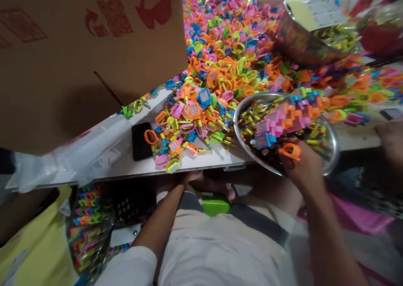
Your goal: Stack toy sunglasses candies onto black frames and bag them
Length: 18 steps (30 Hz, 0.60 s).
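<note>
"With the right hand (307,164), doing what?"

"Reaching over the front rim of the metal bowl (335,149), closed on an orange plastic ring (291,151)."

"And the stacked row (283,120) of pink, orange and blue pieces?"

"Just beyond those fingertips, slanting up to the right over the bowl and the small yellow parts (247,126) inside. Blurred; whether gripped too, impossible to tell."

"And the left hand (192,177)?"

"Well apart from the right, low at the table's front edge, mostly hidden. Open or closed, impossible to tell. On the tabletop just above, a loose heap (189,118) of coloured rings, between the bowl and a black phone (140,141)."
</note>
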Each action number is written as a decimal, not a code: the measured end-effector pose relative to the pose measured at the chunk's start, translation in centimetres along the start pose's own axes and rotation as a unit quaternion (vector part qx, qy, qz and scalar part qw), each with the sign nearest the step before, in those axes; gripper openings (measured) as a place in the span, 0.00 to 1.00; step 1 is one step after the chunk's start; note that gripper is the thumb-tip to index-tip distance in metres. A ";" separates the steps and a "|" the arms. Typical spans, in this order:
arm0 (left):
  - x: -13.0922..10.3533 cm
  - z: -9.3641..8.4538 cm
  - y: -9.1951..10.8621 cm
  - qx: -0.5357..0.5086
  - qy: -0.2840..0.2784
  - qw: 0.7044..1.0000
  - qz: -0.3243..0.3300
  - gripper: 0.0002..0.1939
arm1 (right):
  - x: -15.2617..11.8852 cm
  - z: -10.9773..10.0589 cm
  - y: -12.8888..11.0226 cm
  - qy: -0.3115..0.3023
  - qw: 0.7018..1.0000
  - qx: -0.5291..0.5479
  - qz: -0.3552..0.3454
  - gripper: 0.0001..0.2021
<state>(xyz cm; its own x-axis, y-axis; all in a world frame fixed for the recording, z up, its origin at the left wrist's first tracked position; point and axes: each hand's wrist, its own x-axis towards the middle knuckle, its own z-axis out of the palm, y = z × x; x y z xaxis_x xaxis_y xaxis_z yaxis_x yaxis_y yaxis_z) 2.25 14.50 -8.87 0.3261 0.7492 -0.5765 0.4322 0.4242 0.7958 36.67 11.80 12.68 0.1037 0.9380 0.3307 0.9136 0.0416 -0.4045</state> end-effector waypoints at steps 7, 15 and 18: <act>-0.8 0.1 -2.0 0.143 -0.017 0.989 -0.030 0.14 | -0.4 -0.1 0.0 0.006 1.000 -0.015 -0.010 0.17; -3.5 -0.7 -3.7 0.224 -0.009 0.973 -0.057 0.14 | -0.6 -0.4 -1.2 -0.012 0.996 -0.085 0.006 0.17; -3.3 -1.1 -4.8 0.224 -0.006 0.972 -0.076 0.14 | -0.7 -0.5 -1.4 -0.018 0.996 -0.081 0.020 0.16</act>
<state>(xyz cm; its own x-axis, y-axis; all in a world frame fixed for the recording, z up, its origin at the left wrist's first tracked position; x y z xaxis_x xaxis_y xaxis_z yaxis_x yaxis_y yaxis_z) -1.87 10.54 -10.55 0.2381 0.6883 -0.6852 0.7975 0.2642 0.5425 35.54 10.92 13.42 0.1295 0.9497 0.2850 0.9608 -0.0491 -0.2730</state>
